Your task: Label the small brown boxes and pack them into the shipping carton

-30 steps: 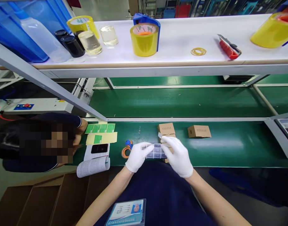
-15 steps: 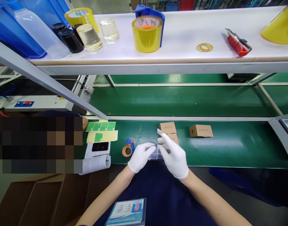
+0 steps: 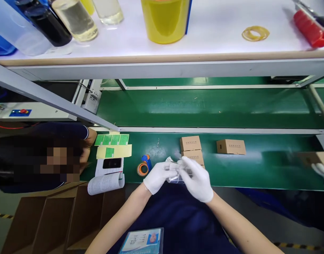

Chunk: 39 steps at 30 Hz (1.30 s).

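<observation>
Both my hands wear white gloves and meet over the near edge of the green belt (image 3: 257,169). My left hand (image 3: 158,176) and my right hand (image 3: 196,180) are closed on a small sheet of printed labels (image 3: 175,174), now crumpled between the fingers. Just behind my right hand lie two small brown cardboard boxes (image 3: 190,143), one behind the other. A third brown box (image 3: 231,146) sits farther right on the belt.
An orange tape roll with blue dispenser (image 3: 143,168), green label sheets (image 3: 113,140), a phone on an open booklet (image 3: 109,173) and a co-worker lie left. Another gloved hand with a box (image 3: 318,162) enters right. Yellow tape (image 3: 164,19), bottles and a red knife (image 3: 310,30) stand on the shelf.
The label sheet, held flat between my hands before, is now bunched up between them. The camera tilted down and closer. A gloved hand with a box appeared at the right edge.
</observation>
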Motion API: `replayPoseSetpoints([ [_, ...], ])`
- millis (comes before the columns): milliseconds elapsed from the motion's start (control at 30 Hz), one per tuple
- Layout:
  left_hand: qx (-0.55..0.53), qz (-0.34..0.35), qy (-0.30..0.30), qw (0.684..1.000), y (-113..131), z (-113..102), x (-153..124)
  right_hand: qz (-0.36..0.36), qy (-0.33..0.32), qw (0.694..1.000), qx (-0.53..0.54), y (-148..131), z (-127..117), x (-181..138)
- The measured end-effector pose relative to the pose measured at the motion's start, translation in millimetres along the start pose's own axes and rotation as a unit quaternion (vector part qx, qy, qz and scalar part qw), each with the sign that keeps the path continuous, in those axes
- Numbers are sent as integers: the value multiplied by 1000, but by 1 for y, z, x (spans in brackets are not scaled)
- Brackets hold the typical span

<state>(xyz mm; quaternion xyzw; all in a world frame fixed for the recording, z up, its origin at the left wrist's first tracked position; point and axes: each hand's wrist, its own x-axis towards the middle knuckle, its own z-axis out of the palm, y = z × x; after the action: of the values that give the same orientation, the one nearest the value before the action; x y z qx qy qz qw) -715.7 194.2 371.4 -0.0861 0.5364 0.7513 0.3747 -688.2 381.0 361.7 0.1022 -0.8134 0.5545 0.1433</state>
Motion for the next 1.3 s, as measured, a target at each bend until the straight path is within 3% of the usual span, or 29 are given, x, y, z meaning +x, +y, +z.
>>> replayPoseSetpoints([
  [100, 40, -14, 46, 998, 3, -10, 7, 144, 37, 988, 42, 38, -22, 19],
  [200, 84, -29, 94, 992, 2, -27, 13, 217, 66, 974, 19, 98, -43, 46],
  [367, 88, -54, 123, 987, -6, -57, 20, 190, 26, 980, -48, 191, -42, 78],
  [500, 71, -75, 111, 988, -8, -68, 25, 168, -19, 984, -61, 232, -23, 89],
  [767, 39, -105, 114, 987, -4, -69, 30, 169, -66, 982, -56, 253, -16, 90],
  [967, 45, -101, 113, 987, -3, -70, 33, 147, -67, 984, -76, 250, -13, 90],
  [1300, 48, -109, 117, 986, -3, -70, 32, 169, -97, 976, -96, 239, -14, 95],
])
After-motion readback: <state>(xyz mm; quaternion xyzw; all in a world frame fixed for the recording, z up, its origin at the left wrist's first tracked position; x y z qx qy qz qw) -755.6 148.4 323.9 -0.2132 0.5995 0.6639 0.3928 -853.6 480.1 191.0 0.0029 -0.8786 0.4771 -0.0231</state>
